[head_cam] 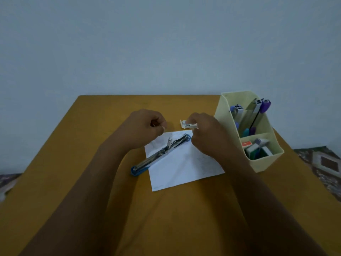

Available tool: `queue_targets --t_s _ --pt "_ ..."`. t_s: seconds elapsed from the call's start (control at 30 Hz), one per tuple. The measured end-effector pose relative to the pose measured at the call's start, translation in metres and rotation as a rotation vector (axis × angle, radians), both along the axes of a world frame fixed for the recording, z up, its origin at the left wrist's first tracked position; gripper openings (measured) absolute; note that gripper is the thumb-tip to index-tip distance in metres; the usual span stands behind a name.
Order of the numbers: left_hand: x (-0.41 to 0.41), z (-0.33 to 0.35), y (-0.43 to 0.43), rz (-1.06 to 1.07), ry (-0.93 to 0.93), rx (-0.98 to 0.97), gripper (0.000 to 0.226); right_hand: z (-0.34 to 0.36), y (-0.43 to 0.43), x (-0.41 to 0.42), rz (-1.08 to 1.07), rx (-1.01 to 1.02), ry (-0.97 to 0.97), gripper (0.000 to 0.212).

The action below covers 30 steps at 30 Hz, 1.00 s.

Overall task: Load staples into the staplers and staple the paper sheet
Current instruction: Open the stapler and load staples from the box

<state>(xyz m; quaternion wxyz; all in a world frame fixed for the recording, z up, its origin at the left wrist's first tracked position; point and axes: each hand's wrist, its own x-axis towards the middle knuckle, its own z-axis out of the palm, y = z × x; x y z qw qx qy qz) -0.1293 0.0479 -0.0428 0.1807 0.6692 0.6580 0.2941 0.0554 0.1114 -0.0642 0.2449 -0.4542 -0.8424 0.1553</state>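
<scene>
Two bare forearms (83, 200) stretch across a mustard-covered table (77, 145) toward a sheet of paper (184, 167) lying near its middle. A blue stapler (158, 154), swung fully open, lies flat across the paper's far left corner, its near end overhanging onto the cloth. The right hand (206, 135) pinches a small white box (185, 124) just beyond the paper's far edge. The left hand (145, 128) hovers beside it with fingers curled; whether it holds anything cannot be told. A pale organiser (258, 163) filled with stationery stands at the table's right edge.
</scene>
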Motion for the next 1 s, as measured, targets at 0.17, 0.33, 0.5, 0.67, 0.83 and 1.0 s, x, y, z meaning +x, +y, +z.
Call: queue_targets --t_s 0.17,0.33,0.5,0.67,0.83,1.0 --pt "-0.007 -0.013 0.024 -0.003 0.005 -0.026 0.011 -0.017 0.035 -0.017 -0.015 0.004 -0.246 0.054" --pt "-0.008 -0.024 0.038 -0.012 -0.012 -0.024 0.014 -0.026 0.051 -0.026 -0.051 0.098 -0.343 0.037" --pt "-0.007 -0.030 0.043 -0.024 0.004 0.021 0.020 -0.027 0.061 -0.028 0.002 0.231 -0.271 0.037" --pt "-0.002 -0.032 0.042 -0.003 -0.010 0.103 0.025 -0.033 0.060 -0.030 0.152 0.317 -0.141 0.039" --pt "0.000 -0.042 0.044 0.036 0.033 0.152 0.012 -0.038 0.056 -0.032 0.235 0.284 -0.064 0.035" --pt "-0.003 -0.046 0.047 0.084 0.062 0.158 0.008 -0.039 0.055 -0.033 0.260 0.272 -0.027 0.038"
